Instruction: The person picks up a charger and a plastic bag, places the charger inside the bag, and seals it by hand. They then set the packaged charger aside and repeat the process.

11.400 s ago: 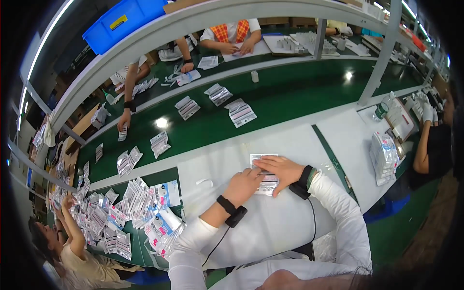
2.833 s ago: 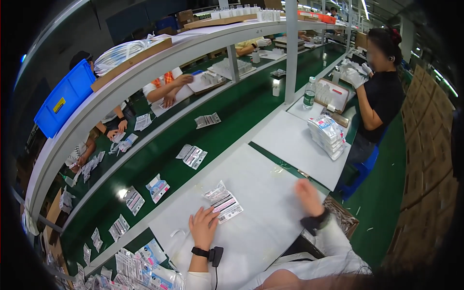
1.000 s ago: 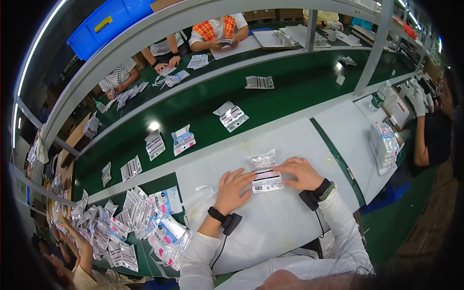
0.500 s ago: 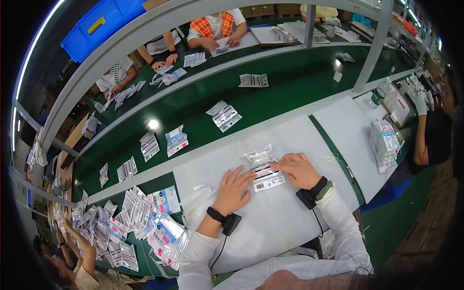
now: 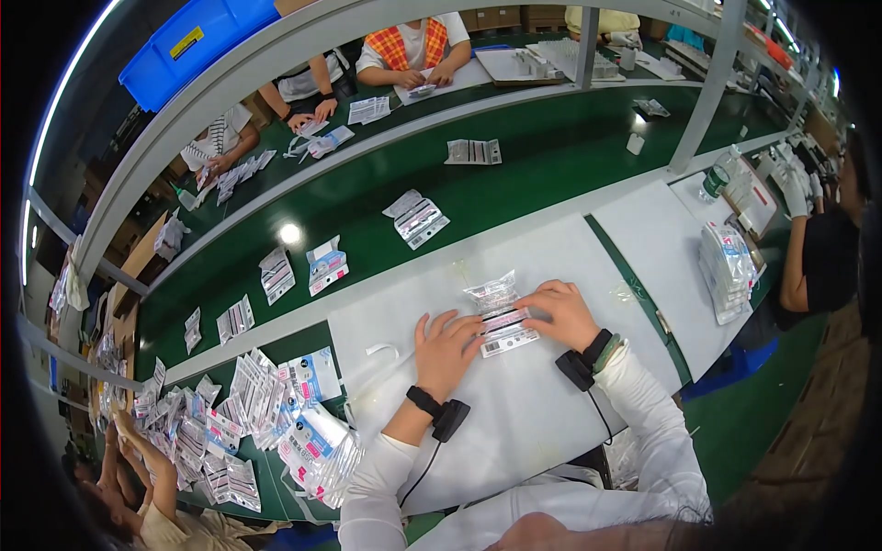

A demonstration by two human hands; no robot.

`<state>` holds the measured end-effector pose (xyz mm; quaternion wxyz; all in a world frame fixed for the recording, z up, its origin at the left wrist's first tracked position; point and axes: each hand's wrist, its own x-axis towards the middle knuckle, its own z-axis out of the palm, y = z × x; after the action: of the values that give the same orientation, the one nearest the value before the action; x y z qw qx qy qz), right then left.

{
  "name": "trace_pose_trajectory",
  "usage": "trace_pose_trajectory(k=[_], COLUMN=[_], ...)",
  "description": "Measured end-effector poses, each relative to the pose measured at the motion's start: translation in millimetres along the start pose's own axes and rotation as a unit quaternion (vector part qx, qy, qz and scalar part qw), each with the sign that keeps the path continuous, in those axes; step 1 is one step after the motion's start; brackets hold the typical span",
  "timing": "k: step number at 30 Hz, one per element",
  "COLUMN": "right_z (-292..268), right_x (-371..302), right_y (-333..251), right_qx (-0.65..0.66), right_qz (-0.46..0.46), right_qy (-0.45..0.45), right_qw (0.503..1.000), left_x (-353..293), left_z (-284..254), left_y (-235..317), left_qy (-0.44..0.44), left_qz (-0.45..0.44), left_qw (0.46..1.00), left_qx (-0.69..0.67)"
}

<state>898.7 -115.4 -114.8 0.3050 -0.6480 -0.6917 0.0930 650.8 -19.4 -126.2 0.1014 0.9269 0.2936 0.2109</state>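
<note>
While both hands are laid flat on the white table (image 5: 551,432), a clear plastic packet (image 5: 501,317) w/ a white label card is pinned between them, approx. at the table's middle. The left hand (image 5: 446,342) is spread open, palm down, fingers extended – its fingertips are set on the packet's left edge, so the packet lies just to the right of and slightly above that hand. The right hand (image 5: 562,312) is also held open and flat, fingers curved lightly over the packet's right end; the packet is thus found just left of it, under the fingertips. Nothing is gripped by either hand; the packet is only pressed down. A crinkled transparent part of the packet is seen sticking out toward the green conveyor belt (image 5: 514,184), above the hands.

A black wrist device (image 5: 439,413) is worn on the left forearm and another (image 5: 584,363) on the right, each w/ a cable. A heap of similar packets (image 5: 257,422) is piled at the table's left – well apart from the hands. More packets (image 5: 415,219) are scattered on the belt. A stack of packets (image 5: 726,266) is seen on the far right.
</note>
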Motion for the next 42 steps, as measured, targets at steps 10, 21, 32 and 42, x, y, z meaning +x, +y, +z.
trace_pose_trajectory(k=[10, 21, 32, 42], right_z=[-3, -2, -31, 19], right_x=[5, 6, 123, 54], right_y=[3, 32, 2, 8], right_qx=[0.013, 0.112, -0.121, 0.154], right_qz=[-0.061, 0.034, -0.077, -0.051], right_qy=[0.046, 0.128, -0.151, 0.129], right_qw=[0.997, 0.985, 0.978, 0.978], left_x=[13, 8, 18, 16], left_z=[-7, 16, 0, -2], left_y=[16, -24, -6, -3], left_qy=[0.06, 0.123, 0.075, 0.069], left_qz=[-0.012, -0.039, -0.029, -0.028], left_qw=[0.998, 0.984, 0.992, 0.993], left_qx=[0.008, -0.122, -0.094, -0.096])
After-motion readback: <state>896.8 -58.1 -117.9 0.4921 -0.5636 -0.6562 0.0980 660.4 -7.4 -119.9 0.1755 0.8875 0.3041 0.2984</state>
